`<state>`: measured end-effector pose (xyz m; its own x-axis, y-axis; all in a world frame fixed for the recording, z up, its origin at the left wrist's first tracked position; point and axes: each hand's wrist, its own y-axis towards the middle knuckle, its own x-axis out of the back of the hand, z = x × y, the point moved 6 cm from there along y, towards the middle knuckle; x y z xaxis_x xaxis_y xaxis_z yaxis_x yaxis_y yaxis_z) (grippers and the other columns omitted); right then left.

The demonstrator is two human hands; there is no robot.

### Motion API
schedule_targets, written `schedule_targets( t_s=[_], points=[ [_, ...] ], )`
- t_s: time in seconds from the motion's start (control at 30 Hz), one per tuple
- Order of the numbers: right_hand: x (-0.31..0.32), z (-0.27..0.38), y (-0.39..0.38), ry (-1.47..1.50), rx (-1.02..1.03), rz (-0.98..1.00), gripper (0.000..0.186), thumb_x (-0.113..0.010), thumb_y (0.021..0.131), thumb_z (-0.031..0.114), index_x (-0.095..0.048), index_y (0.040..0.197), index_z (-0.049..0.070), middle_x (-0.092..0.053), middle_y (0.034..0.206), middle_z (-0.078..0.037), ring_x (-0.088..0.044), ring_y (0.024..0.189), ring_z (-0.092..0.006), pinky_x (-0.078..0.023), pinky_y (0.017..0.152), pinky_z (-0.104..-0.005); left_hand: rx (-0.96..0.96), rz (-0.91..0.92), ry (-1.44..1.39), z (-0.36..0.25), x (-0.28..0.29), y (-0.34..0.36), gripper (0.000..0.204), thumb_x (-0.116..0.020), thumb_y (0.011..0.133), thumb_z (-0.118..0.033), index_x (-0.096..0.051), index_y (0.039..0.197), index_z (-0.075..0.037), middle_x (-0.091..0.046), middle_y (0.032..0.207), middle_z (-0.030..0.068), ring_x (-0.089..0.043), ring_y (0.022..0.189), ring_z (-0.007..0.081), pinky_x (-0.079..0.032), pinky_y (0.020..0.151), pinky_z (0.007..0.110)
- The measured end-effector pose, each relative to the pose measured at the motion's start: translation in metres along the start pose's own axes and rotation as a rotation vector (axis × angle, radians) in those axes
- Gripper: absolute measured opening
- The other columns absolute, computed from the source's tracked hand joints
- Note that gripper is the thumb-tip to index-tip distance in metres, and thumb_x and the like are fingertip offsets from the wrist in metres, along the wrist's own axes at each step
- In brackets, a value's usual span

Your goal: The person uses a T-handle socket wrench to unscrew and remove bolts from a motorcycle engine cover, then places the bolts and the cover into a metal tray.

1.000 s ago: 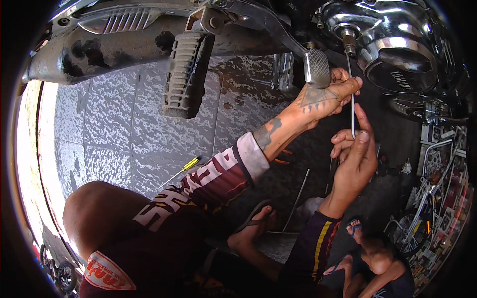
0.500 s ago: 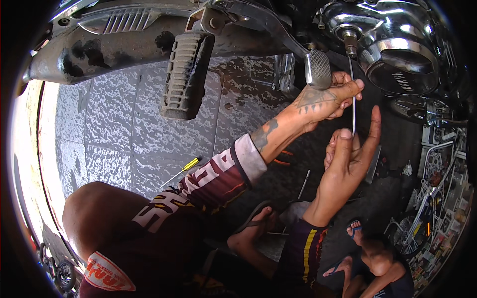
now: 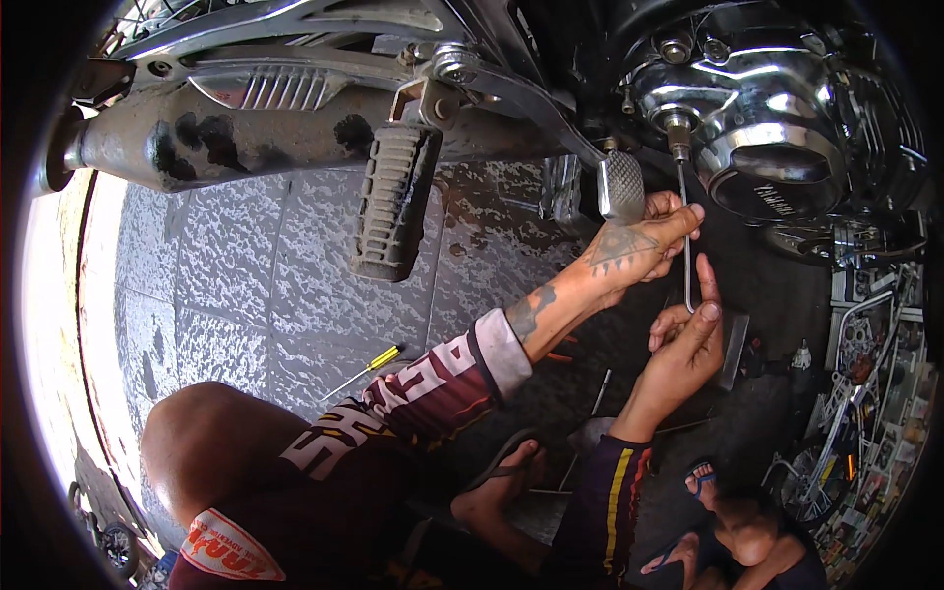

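A thin metal socket wrench (image 3: 687, 267) stands nearly upright under the engine, its socket (image 3: 678, 137) fitted at the shiny round engine cover (image 3: 739, 110). My left hand (image 3: 629, 244) is closed around the shaft below the socket, thumb laid along it. The shaft's lower end bends near the fingertips of my right hand (image 3: 691, 349). There the thumb and curled fingers pinch the bent end, while the index finger points up beside the shaft. The fastener inside the socket is hidden.
A ribbed rubber footpeg (image 3: 396, 202) and a metal brake pedal (image 3: 621, 187) hang left of my hands, below the exhaust (image 3: 265, 138). A yellow-handled screwdriver (image 3: 379, 362) lies on the wet tiled floor. Another person (image 3: 747, 536) sits at lower right, by shelves of parts.
The view has tilted, so the motorcycle sits lower in the picture. My right hand has turned, its raised index finger coming in closer to the wrench's bent end. My left hand keeps its hold.
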<state>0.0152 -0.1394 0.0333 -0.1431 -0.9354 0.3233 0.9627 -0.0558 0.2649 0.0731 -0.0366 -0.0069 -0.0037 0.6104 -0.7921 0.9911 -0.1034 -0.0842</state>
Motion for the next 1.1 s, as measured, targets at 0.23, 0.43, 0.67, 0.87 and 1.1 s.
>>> schedule_targets(
  t_s=[0.23,0.43,0.67,0.87,1.1],
  points=[
    [-0.028,-0.043,-0.020,0.336,-0.486,0.060,0.035,-0.045,0.096,0.029,-0.053,0.119,0.004,-0.038,0.055,0.005,-0.030,0.041,-0.0015,-0.021,0.035,-0.0171,-0.009,0.148,-0.085,0.001,-0.003,-0.002,0.025,-0.052,0.093,-0.029,-0.052,0.084,-0.006,-0.038,0.057,-0.0038,-0.026,0.038,0.0023,-0.020,0.035,0.018],
    [-0.022,-0.002,-0.019,0.157,-0.112,-0.118,0.032,-0.043,0.097,0.021,-0.052,0.122,0.003,-0.048,0.063,0.001,-0.038,0.048,-0.0023,-0.030,0.043,-0.0169,-0.061,0.021,0.022,-0.004,0.001,0.003,0.025,-0.054,0.092,-0.030,-0.053,0.082,-0.006,-0.041,0.057,-0.0040,-0.029,0.041,0.0015,-0.022,0.035,0.017],
    [-0.001,-0.029,-0.005,0.026,-0.282,0.082,0.035,-0.040,0.098,0.025,-0.056,0.115,-0.002,-0.051,0.057,0.000,-0.040,0.044,-0.0023,-0.030,0.041,-0.0169,-0.032,-0.076,0.087,-0.004,0.007,-0.003,0.026,-0.058,0.090,-0.031,-0.052,0.082,-0.006,-0.040,0.056,-0.0046,-0.031,0.040,0.0014,-0.022,0.035,0.017],
    [-0.023,-0.008,-0.015,0.465,-0.329,0.014,0.039,-0.038,0.098,0.022,-0.038,0.133,0.006,-0.043,0.053,0.001,-0.035,0.039,-0.0018,-0.025,0.034,-0.0162,0.033,0.060,0.014,0.001,0.008,0.003,0.026,-0.055,0.091,-0.031,-0.052,0.084,-0.006,-0.037,0.055,-0.0046,-0.029,0.040,0.0021,-0.020,0.035,0.018],
    [-0.018,0.011,-0.012,0.296,-0.149,0.106,0.043,-0.044,0.095,0.017,-0.035,0.136,0.007,-0.045,0.064,0.002,-0.036,0.047,-0.0007,-0.029,0.041,-0.0160,0.075,0.212,0.022,0.002,0.003,-0.007,0.029,-0.052,0.093,-0.033,-0.054,0.081,-0.006,-0.038,0.057,-0.0043,-0.028,0.044,0.0020,-0.020,0.037,0.018]
  ],
)
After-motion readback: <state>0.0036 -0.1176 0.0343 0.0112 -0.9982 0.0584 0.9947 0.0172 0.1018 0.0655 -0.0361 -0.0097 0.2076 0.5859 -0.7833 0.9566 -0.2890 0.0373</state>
